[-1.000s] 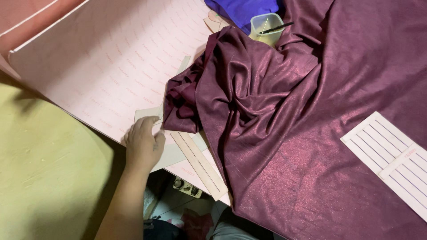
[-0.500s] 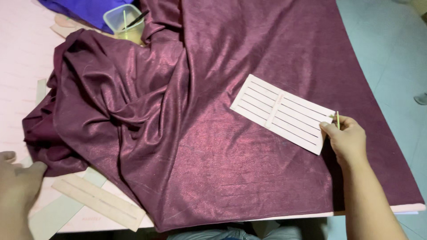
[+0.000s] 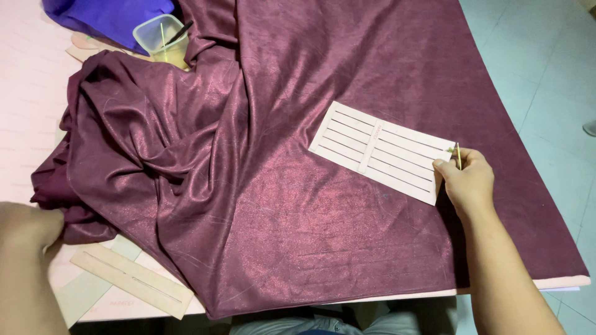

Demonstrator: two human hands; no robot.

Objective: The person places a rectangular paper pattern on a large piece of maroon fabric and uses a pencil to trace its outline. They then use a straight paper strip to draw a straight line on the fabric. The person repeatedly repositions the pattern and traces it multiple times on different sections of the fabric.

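Note:
A large maroon cloth [image 3: 298, 155] is spread over the pale pink table, bunched into folds on the left. A slotted cardboard template [image 3: 380, 152] lies flat on the cloth. My right hand [image 3: 467, 181] rests at the template's right edge, pinching a thin yellow-green marking stick [image 3: 458, 155] against it. My left hand [image 3: 25, 226] is at the lower left, fingers curled against the bunched edge of the cloth; whether it grips the cloth is hidden.
A narrow cardboard strip [image 3: 131, 281] lies at the front left edge of the table [image 3: 31, 111]. At the back left stand a clear plastic tub [image 3: 161, 38] with pens in it and a blue cloth [image 3: 112, 17]. Tiled floor [image 3: 546, 80] lies to the right.
The view has swung right since a second ago. My right hand has come into view at the template and holds steady; my left hand stays at the cloth's bunched left edge.

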